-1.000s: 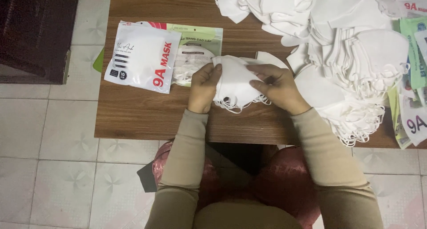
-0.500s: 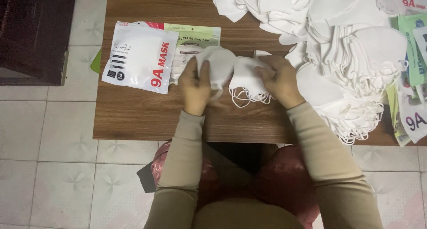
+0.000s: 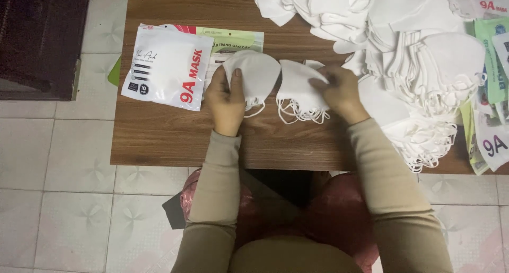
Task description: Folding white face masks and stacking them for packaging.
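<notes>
My left hand (image 3: 227, 102) grips one folded white face mask (image 3: 257, 74) and lifts it toward the left, its ear loops hanging below. My right hand (image 3: 339, 92) presses down on a small stack of white masks (image 3: 297, 90) lying on the wooden table (image 3: 159, 135); their loops trail toward me. The two hands are a little apart, with the single mask separated from the stack.
A white pouch with red lettering (image 3: 165, 66) and a green-topped packet (image 3: 233, 39) lie left of my hands. A big heap of white masks (image 3: 403, 45) fills the right side. More packets (image 3: 493, 103) sit at the right edge. Tiled floor lies below the table edge.
Both hands held one bundle of masks together. My left hand has pulled one mask off and moved it left, while my right hand keeps the remaining stack.
</notes>
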